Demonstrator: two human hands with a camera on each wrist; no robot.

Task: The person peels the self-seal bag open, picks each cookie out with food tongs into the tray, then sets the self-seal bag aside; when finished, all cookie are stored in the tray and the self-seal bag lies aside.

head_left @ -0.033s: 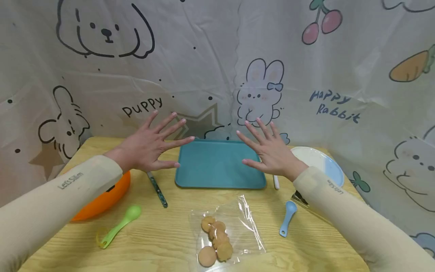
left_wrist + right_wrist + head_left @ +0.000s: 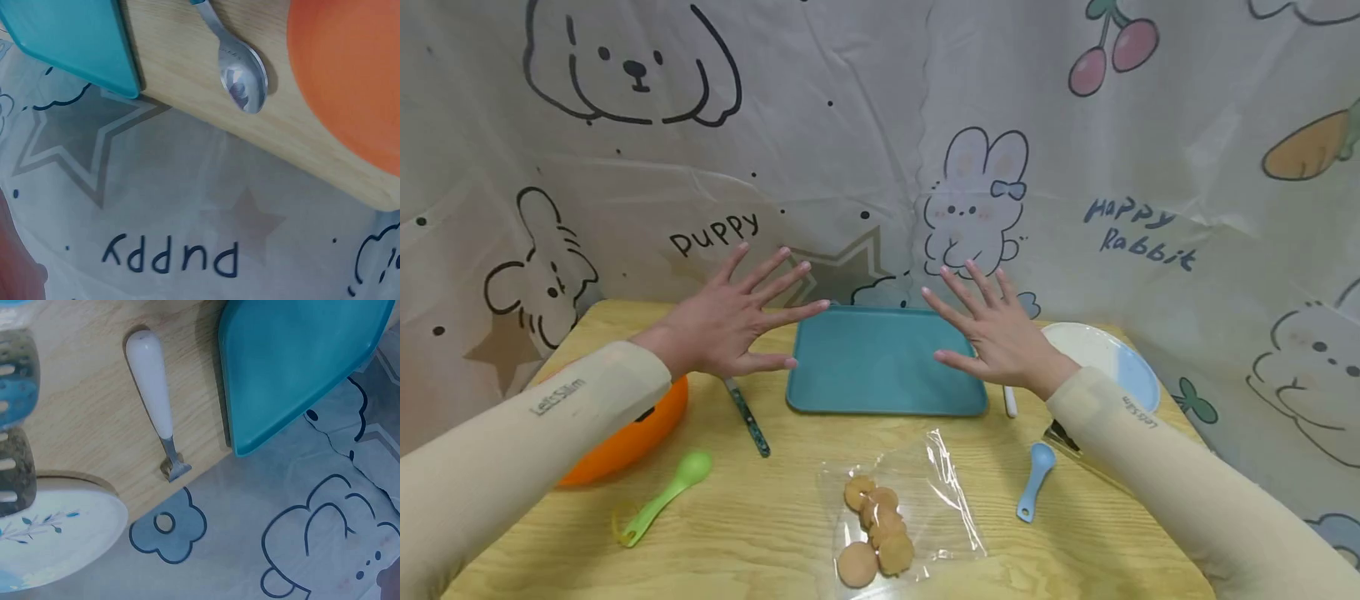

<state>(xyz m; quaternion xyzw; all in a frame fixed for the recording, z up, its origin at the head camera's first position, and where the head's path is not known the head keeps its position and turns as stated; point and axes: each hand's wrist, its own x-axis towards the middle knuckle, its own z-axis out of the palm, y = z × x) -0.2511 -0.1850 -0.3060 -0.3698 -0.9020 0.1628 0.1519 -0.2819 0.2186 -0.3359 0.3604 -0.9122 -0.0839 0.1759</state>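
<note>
Both hands are held out above the table with fingers spread and nothing in them. My left hand (image 2: 730, 323) is over the left end of a teal tray (image 2: 886, 362), its thumb overlapping the tray's edge in the head view. Below it lies a metal spoon (image 2: 242, 75) with a dark patterned handle (image 2: 748, 423). My right hand (image 2: 1003, 340) overlaps the tray's right side in the head view. Near it is a white-handled utensil (image 2: 150, 381) with a short metal head. A clear bag (image 2: 943, 508) with several round biscuits (image 2: 880, 525) lies in front, between the forearms.
An orange round dish (image 2: 643, 437) is partly hidden under the left sleeve. A green spoon (image 2: 673, 492) lies near it. On the right are a blue spoon (image 2: 1036, 483), a white and blue plate (image 2: 1123, 362) and a dark slotted thing (image 2: 15, 456). A printed curtain (image 2: 850, 150) hangs behind.
</note>
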